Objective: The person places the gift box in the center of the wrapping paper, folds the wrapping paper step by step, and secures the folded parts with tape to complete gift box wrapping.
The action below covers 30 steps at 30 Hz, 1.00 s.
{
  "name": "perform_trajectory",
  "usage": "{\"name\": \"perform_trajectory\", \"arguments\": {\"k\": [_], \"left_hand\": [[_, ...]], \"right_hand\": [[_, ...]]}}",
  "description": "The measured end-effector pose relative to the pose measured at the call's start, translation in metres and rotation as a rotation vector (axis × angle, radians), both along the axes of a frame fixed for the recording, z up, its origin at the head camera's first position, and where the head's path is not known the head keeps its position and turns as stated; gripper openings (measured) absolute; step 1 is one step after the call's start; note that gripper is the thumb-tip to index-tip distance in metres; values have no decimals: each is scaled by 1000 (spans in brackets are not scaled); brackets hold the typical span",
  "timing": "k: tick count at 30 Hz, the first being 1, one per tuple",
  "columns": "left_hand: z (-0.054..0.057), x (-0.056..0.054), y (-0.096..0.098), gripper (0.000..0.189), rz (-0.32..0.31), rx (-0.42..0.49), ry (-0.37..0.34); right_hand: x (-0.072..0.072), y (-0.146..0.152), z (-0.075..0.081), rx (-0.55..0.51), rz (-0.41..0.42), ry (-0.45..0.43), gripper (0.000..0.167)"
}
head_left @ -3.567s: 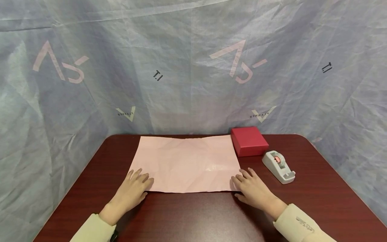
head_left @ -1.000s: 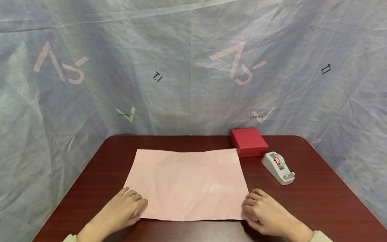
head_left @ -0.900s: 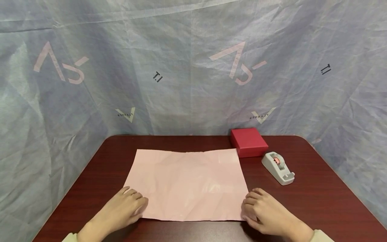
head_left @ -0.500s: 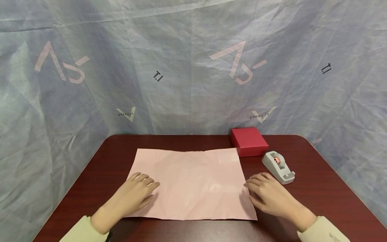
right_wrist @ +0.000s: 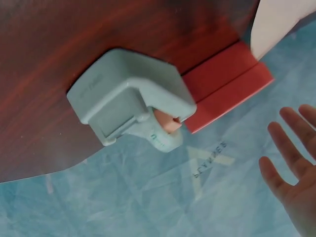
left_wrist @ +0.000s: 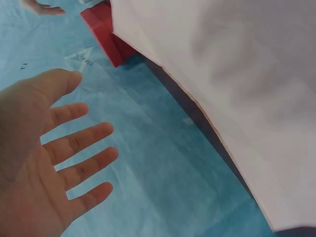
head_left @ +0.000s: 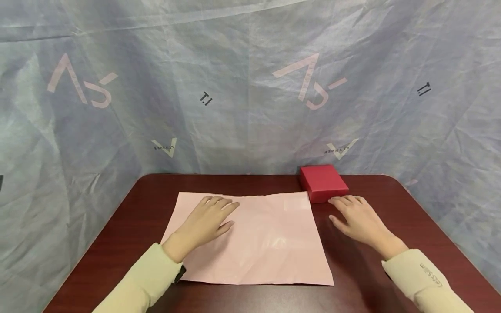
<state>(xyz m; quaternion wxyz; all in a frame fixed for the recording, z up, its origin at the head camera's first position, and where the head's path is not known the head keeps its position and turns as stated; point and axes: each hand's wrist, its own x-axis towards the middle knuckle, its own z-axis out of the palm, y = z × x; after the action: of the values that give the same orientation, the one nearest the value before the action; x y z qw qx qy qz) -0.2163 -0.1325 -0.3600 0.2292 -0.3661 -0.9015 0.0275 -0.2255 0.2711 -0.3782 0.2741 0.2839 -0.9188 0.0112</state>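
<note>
A pink sheet of paper [head_left: 258,243] lies flat, lightly creased, at the middle of the table. Over its left half is my left hand [head_left: 205,221], fingers spread and holding nothing; the left wrist view shows the same hand [left_wrist: 54,153] with its palm bare. To the right of the paper, my right hand [head_left: 362,221] hovers with relaxed fingers, its fingertips overlapping the front of a red box [head_left: 322,178] in the head view. A grey tape dispenser [right_wrist: 133,94] with an orange core is hidden behind that hand in the head view but shows beside the box in the right wrist view.
The dark red-brown wooden table [head_left: 266,300] has rounded far corners. Behind it and at both sides hangs a grey-blue printed cloth [head_left: 235,87]. The box stands at the back right, close to the paper's far right corner.
Earlier, both hands drew the paper nearer by its front corners. Since then they have let go, risen and moved forward, the left over the paper and the right toward the box and tape dispenser.
</note>
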Motion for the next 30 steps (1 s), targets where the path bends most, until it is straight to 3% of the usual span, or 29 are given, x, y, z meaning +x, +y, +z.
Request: {"name": "perform_trajectory", "arguments": {"k": [10,19,30], "left_hand": [[7,-30,56,48,70,24,-136],[2,-54,109,53,151,24,-182],[-10,-78,159,54,232,56,-212]], "right_hand": [[-28,9,13,7,-176,-151,50],[-49,18,20,1,-268,-288,61],[-68,29,10,-50,-339,-422,72]]}}
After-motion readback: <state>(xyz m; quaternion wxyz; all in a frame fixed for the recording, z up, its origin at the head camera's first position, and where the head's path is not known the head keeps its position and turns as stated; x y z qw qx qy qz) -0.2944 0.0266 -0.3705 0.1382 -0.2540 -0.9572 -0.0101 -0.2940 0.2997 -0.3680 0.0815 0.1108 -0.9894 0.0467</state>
